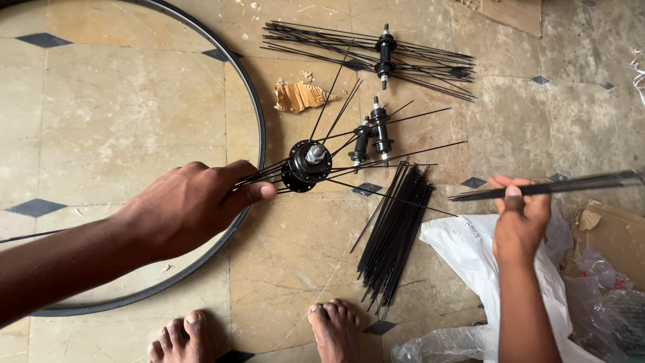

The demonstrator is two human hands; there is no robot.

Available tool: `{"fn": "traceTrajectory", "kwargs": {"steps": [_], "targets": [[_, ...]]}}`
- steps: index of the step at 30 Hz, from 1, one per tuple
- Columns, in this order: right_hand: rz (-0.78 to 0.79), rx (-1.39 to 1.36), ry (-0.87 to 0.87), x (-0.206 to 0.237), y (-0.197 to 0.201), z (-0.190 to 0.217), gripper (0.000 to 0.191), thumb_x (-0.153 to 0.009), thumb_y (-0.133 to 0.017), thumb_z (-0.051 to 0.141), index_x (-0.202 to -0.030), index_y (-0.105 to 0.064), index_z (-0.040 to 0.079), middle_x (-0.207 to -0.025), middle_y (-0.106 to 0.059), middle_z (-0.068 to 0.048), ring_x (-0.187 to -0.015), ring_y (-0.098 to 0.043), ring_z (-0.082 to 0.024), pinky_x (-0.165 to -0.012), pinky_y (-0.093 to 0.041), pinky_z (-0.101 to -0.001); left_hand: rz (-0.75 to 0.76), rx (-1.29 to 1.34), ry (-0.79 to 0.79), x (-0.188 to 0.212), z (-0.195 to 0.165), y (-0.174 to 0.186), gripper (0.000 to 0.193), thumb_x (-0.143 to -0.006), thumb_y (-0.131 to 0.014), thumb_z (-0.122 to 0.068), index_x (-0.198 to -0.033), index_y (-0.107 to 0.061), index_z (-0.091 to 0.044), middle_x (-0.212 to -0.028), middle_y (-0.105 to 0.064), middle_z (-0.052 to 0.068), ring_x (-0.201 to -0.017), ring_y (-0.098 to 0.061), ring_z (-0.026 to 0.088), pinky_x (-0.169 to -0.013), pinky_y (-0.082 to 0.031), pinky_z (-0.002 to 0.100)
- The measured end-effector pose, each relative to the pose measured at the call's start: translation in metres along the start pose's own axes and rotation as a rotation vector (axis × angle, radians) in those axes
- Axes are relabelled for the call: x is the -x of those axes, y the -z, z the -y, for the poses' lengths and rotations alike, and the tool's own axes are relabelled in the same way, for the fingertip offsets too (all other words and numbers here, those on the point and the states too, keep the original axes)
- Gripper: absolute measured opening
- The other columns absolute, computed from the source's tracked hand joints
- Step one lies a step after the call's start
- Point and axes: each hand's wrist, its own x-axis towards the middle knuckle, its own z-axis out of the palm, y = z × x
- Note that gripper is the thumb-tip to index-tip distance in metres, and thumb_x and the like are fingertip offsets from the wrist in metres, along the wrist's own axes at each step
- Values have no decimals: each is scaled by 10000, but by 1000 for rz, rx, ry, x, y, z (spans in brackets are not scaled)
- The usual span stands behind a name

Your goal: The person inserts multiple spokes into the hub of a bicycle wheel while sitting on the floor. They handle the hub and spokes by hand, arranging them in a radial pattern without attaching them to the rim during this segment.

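Observation:
My left hand (195,202) grips a fan of black spokes that run into a black wheel hub (308,163) with a silver axle end, held just above the floor. The hand lies over the edge of a large black bicycle rim (257,114) that rests flat on the tiles. My right hand (521,215) is raised at the right and pinches a small bunch of black spokes (571,185) that points off to the right edge. A loose pile of black spokes (396,228) lies on the floor between the two hands.
Another hub laced with spokes (384,55) lies at the top, and two bare hubs (373,138) sit behind the held one. A torn cardboard scrap (299,96), white cloth (470,252), plastic bags (605,296) and a cardboard box (615,235) are nearby. My bare feet (259,333) rest at the bottom.

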Motion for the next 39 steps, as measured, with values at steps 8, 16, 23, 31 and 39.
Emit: {"fn": "traceTrajectory", "kwargs": {"steps": [8,16,23,31,39], "targets": [[-8,109,51,14,-35,-33,98,-1091,-566,9,-1187,-578,27,-1151,-707,-84,-948,-602,-114,-775,-462,-214,-30,0,-32,2,1,0,626,-946,-359,-635,-1159,-660,-129,-452,-614,91,-403,-640,224,-473,-540,462],[-39,108,72,17,-25,-33,111,-1068,-565,17,-1172,-592,46,-1166,-715,-69,-989,-639,-97,-849,-501,-201,-16,12,-56,-3,4,-4,625,-955,-340,-624,-1139,-666,-123,-464,-604,70,-376,-604,211,-421,-516,445],[-25,97,227,1,-9,2,221,-1107,-749,231,-1077,-632,47,-1052,-678,-68,-956,-669,-128,-806,-614,-277,148,48,62,-1,-9,1,641,-989,-278,-627,-1387,-537,-195,-523,-569,66,-396,-537,167,-472,-519,418],[289,216,465,41,-30,151,226,-1082,-721,185,-1066,-624,-19,-1018,-713,-154,-940,-713,-186,-833,-637,-315,44,-111,-27,5,-12,13,642,-952,-306,-643,-1276,-575,-158,-470,-563,60,-405,-569,237,-523,-528,480],[488,202,421,77,-98,230,156,-1047,-653,75,-1047,-613,-76,-994,-727,-222,-897,-746,-220,-818,-638,-310,0,-99,-137,7,-18,4,610,-951,-311,-626,-1204,-579,-141,-473,-577,65,-408,-590,247,-505,-521,473]]}}
